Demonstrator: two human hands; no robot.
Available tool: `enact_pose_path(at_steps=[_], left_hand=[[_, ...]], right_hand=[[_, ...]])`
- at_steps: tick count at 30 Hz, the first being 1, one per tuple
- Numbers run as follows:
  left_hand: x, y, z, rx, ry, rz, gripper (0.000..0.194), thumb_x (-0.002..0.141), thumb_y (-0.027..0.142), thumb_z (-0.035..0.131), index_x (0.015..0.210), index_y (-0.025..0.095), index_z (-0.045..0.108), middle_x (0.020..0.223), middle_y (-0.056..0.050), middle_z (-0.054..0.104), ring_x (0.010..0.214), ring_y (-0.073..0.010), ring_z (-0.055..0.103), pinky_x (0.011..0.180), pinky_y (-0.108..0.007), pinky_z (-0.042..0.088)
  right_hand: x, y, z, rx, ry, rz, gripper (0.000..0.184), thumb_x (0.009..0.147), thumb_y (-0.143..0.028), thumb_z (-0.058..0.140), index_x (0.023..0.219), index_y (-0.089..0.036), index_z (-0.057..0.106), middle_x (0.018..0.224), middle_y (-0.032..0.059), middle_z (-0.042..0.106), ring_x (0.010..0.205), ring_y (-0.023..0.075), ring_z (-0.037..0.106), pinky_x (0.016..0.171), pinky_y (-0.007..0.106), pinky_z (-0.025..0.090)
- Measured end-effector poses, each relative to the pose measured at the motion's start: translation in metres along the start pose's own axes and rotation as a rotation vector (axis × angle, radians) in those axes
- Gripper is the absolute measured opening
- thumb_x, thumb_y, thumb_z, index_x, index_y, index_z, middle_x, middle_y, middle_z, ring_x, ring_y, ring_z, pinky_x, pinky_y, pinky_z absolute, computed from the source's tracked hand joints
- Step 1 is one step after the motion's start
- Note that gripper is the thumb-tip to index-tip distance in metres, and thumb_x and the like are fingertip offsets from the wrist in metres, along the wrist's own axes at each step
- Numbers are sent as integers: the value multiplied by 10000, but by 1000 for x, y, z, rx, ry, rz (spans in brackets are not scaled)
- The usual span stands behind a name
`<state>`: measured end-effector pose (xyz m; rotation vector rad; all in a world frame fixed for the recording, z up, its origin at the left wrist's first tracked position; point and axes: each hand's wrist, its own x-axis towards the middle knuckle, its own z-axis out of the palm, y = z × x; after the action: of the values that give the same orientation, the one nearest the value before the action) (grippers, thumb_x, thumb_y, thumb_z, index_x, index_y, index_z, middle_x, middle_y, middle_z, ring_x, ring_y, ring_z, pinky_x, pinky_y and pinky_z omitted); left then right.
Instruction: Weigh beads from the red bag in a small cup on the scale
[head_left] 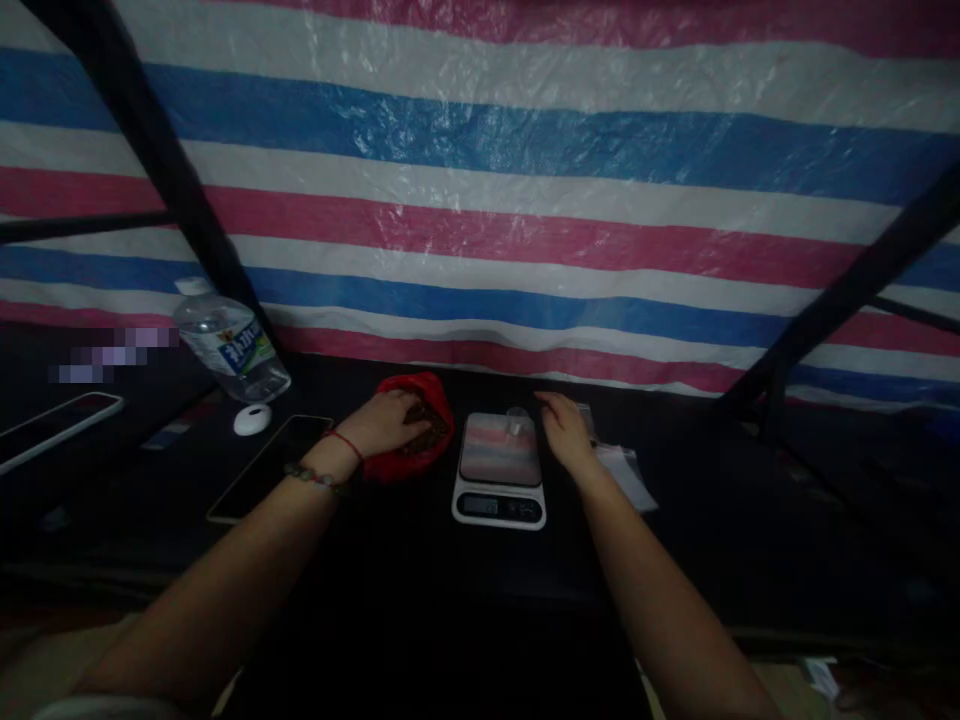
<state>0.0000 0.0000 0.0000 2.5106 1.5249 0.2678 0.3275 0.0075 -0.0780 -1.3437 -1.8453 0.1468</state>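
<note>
My left hand [386, 424] reaches over the rim of a red bag [439, 385] that holds small brown pieces [429, 432], too dim to name. Its thumb and fingers are apart over the pieces, and the fingertips are partly hidden. To the right of the bag lies a white digital kitchen scale [499, 468] with a lit display. A small clear round container [517, 422] stands on the scale's far right corner. My right hand [564, 428] rests just right of the scale, fingers stretched out, holding nothing. Beside it are clear plastic zip bags [630, 478], partly behind the wrist.
A dark phone [270, 468] lies under my left forearm, with a white earbud case [252, 420] behind it. A clear bottle [232, 345] leans in view at the back left. Another phone [56, 428] lies far left. Behind the black table hangs a striped plastic sheet [525, 240].
</note>
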Motion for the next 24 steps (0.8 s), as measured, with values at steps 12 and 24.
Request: enact_pose_path(at_steps=[12,24], left_hand=[[29,-16,48,186,50,-29,663,790,707,393,1213,226,567,1292,-131,503,1159,-335,472,970,-450,358],[19,-4,52,223,132,-32,497,848,588,408,1106,219,617,1168,-117,555,1060,-306,505,910,-433,378]], right_hand=[[-6,-25,-2,108,-73,-21,493,814,-272,552,1299,-214,488,1104,77,642,1092,245,543,990,467,395],[-9,-41,4,72,-133,-46,469,750,-219,618,1216,-193,573,1039,73,653,1037,231,556,964,420,426]])
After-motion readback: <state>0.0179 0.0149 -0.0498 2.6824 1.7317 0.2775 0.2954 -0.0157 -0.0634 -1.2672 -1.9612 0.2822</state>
